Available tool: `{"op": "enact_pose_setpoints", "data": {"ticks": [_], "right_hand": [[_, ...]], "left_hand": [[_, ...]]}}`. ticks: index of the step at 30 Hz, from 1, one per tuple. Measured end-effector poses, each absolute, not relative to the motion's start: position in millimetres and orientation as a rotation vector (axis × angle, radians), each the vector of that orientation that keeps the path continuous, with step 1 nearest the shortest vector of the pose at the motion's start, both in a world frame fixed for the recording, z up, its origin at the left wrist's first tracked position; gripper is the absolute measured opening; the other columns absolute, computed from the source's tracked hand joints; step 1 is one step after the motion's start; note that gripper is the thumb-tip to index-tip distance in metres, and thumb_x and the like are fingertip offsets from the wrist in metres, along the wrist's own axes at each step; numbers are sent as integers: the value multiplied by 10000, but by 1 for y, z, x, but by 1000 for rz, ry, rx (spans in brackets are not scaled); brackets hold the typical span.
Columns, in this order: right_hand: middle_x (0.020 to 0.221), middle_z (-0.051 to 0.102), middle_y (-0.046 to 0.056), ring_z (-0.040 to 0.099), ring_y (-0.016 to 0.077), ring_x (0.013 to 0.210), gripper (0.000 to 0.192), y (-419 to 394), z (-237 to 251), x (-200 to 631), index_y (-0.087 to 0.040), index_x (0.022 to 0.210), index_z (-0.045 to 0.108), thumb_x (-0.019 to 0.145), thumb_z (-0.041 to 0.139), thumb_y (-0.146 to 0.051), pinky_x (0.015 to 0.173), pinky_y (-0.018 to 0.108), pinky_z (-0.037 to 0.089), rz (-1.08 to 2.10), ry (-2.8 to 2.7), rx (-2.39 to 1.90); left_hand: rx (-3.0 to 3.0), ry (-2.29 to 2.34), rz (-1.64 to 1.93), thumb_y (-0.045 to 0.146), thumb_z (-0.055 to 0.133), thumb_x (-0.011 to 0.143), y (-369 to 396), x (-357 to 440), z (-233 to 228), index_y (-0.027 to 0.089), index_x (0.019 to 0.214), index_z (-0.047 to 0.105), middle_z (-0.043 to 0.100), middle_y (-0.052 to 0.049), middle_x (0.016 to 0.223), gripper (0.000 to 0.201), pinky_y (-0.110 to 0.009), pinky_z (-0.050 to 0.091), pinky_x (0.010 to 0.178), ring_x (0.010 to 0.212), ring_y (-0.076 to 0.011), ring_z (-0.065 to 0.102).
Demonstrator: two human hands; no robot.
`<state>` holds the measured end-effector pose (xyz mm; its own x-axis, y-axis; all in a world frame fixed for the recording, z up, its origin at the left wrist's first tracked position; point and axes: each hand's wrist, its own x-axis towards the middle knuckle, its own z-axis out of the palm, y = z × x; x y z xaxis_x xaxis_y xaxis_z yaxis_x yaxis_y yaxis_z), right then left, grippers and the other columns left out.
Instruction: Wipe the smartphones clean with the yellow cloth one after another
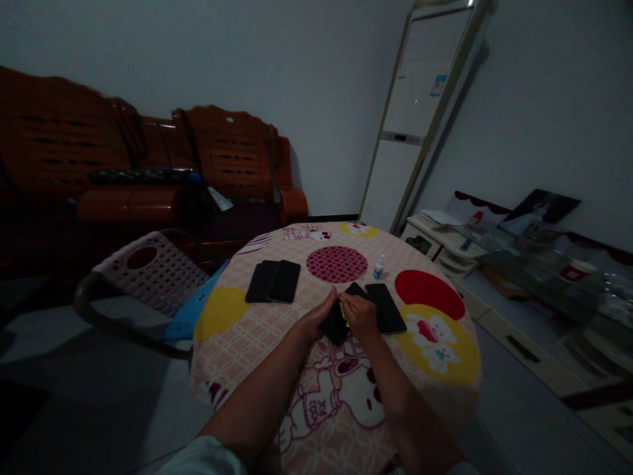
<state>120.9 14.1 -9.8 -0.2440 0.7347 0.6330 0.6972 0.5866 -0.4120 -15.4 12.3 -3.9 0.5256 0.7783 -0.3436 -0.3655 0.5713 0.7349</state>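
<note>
My left hand (319, 316) grips the left edge of a dark phone (337, 330), tilted over the middle of the table. My right hand (362, 318) is closed on a small yellow piece (345, 315), perhaps a cloth, and presses it to the phone's face. Most of that piece is hidden by my fingers. Just right of my right hand lies another black phone (388, 309), with one more dark phone (354, 289) partly hidden behind the hand. A small white bottle (379, 266) with a blue label stands upright beyond them. Overlapping dark phones (285, 282) lie to the left.
A patterned cloth covers the round table (267, 343). A pink woven chair (153, 270) with a blue bag (195, 310) is on the left, before wooden armchairs (232, 152). A tall air conditioner (405, 119) stands behind; a glass-topped cabinet (514, 257) is at right.
</note>
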Motion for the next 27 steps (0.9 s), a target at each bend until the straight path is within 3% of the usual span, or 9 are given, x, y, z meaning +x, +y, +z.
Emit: {"op": "enact_pose_setpoints", "data": {"ticks": [3,12,16,22,27], "right_hand": [[779,700,59,640,141,684,290,11,-10,116,-184,1031,696,888,444,-192,667,210,443,8,-2034,-1153],[893,718,102,656,180,782,320,26,-14,140,-152,1038,696,896,417,-218,707,250,450,-146,-1745,-1341],[838,715,83,649,159,733,302,21,-14,132,-163,1024,697,887,430,-194,676,227,435,-114,-1840,-1298],[796,696,49,633,141,705,275,5,-8,112,-201,1061,668,882,462,-170,641,211,401,-80,-2134,-1204],[806,702,62,628,140,707,295,16,-12,126,-186,1055,679,894,432,-188,646,207,400,-168,-1954,-1309]], "left_hand": [[626,760,763,742,354,786,13,-16,-4,123,945,623,645,-69,673,694,-303,505,619,588,-182,622],[766,526,614,736,339,789,10,-18,-2,195,1264,508,674,-117,838,739,-356,506,621,635,-221,651],[707,560,668,730,347,791,12,-20,-2,206,1268,508,679,-110,839,726,-374,509,630,656,-236,655],[601,673,878,697,351,824,21,-26,-2,201,1222,552,683,-60,822,667,-284,503,659,683,-185,656],[674,550,769,730,311,805,17,-27,3,207,1249,507,680,-88,822,714,-357,519,652,679,-227,664]]}}
